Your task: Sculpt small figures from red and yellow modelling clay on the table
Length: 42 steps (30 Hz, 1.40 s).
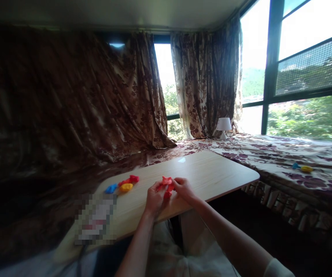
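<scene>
Both hands meet over the table's front half around a coral-red piece of modelling clay (166, 180) with an uneven, lobed outline. My left hand (154, 198) grips it from the left, fingers closed on its edge. From the right, my right hand (184, 189) pinches the same piece between thumb and fingers. A darker red lump (167, 195) shows just below, between the hands; whether it is joined to the upper part I cannot tell. Left of the hands lie a blue lump (111, 188), a yellow lump (126, 187) and a red lump (134, 179), close together.
The pale wooden table (212, 169) has rounded corners. A pixelated flat object (95, 219) lies at its left, with a dark cable. On the flowered bedding at right rest a yellow and blue item (306, 169) and a white lamp (223, 125). Patterned curtains (195, 84) hang behind.
</scene>
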Each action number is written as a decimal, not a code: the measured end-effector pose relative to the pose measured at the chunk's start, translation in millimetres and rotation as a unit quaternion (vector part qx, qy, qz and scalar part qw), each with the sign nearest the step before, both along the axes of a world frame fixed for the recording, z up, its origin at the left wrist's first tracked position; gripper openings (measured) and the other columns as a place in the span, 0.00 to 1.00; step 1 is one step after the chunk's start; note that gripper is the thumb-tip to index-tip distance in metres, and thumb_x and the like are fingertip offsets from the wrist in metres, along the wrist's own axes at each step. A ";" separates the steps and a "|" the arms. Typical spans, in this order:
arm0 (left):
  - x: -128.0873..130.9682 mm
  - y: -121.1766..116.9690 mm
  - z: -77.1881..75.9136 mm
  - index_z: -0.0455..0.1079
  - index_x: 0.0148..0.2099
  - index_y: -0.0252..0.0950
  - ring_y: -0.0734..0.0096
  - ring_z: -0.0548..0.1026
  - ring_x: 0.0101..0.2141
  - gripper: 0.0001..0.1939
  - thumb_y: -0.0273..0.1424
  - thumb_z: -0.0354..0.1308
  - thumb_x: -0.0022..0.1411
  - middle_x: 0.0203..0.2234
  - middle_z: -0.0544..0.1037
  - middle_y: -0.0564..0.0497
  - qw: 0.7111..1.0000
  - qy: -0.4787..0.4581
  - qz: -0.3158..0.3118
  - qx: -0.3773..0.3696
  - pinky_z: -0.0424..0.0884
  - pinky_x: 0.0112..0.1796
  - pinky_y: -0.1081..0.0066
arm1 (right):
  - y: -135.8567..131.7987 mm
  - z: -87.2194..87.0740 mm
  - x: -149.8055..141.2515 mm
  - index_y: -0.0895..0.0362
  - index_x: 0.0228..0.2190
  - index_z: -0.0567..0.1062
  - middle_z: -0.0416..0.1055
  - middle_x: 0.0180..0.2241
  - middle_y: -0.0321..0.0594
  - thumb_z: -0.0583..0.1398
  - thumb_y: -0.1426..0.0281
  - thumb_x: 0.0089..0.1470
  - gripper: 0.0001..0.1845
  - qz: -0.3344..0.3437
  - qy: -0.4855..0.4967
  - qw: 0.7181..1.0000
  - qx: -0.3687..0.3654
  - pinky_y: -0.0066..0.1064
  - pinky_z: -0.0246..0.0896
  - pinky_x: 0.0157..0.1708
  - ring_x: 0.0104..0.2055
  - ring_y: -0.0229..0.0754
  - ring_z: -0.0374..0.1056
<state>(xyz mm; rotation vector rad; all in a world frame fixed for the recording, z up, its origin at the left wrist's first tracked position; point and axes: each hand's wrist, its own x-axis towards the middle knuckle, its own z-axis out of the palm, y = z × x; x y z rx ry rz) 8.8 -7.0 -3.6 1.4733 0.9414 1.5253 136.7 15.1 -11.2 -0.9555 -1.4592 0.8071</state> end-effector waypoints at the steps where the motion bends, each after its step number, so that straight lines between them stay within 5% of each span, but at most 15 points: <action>1: 0.2 -0.3 0.3 0.74 0.38 0.34 0.67 0.75 0.34 0.15 0.36 0.62 0.48 0.34 0.79 0.47 1.000 0.002 -0.001 -0.001 0.68 0.37 0.73 | -0.4 0.3 0.3 0.58 0.12 0.62 0.54 0.13 0.29 0.56 0.61 0.46 0.19 -0.003 -0.002 1.000 0.001 0.24 0.43 0.18 0.18 0.31 0.51; 29: -1.4 0.3 0.0 0.74 0.36 0.32 0.67 0.73 0.34 0.14 0.35 0.60 0.49 0.31 0.77 0.46 1.000 0.005 -0.020 -0.004 0.67 0.38 0.69 | -1.4 4.6 2.2 0.58 0.12 0.62 0.54 0.13 0.30 0.55 0.58 0.46 0.21 0.028 -0.018 0.999 -0.035 0.24 0.43 0.18 0.18 0.30 0.49; 34: -1.7 3.4 -0.2 0.74 0.34 0.32 0.69 0.74 0.30 0.12 0.34 0.60 0.47 0.28 0.78 0.48 0.997 -0.034 0.064 -0.007 0.68 0.34 0.72 | -1.0 4.5 -0.3 0.60 0.15 0.68 0.63 0.15 0.36 0.47 0.55 0.53 0.27 0.016 -0.002 0.999 -0.037 0.25 0.51 0.21 0.19 0.33 0.57; 42: -2.7 5.6 -3.9 0.74 0.36 0.32 0.68 0.74 0.31 0.15 0.37 0.61 0.47 0.30 0.79 0.47 0.998 -0.003 0.060 0.000 0.68 0.32 0.73 | 0.1 0.6 1.8 0.60 0.13 0.67 0.61 0.13 0.32 0.56 0.62 0.46 0.18 0.000 -0.022 1.000 -0.013 0.24 0.49 0.21 0.19 0.32 0.56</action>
